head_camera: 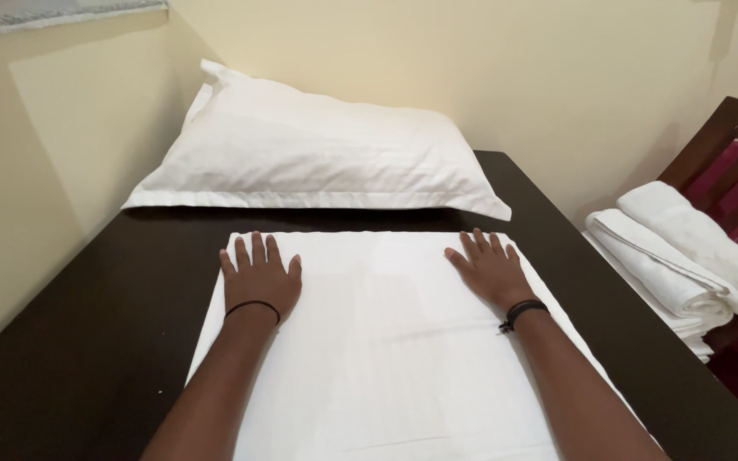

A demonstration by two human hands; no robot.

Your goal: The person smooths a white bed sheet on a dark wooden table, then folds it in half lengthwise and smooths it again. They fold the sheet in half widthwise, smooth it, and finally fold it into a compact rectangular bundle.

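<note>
A folded white sheet lies flat on a dark brown table, running from the middle down to the near edge of view. My left hand rests palm down on the sheet's far left part, fingers spread. Palm down too, my right hand lies on the far right part with its fingers apart. Neither hand holds anything. Each wrist wears a thin black band.
A white pillow leans against the cream wall at the back of the table. To the right, folded and rolled white towels are stacked on a dark wooden chair with a maroon cushion. A wall closes the left side.
</note>
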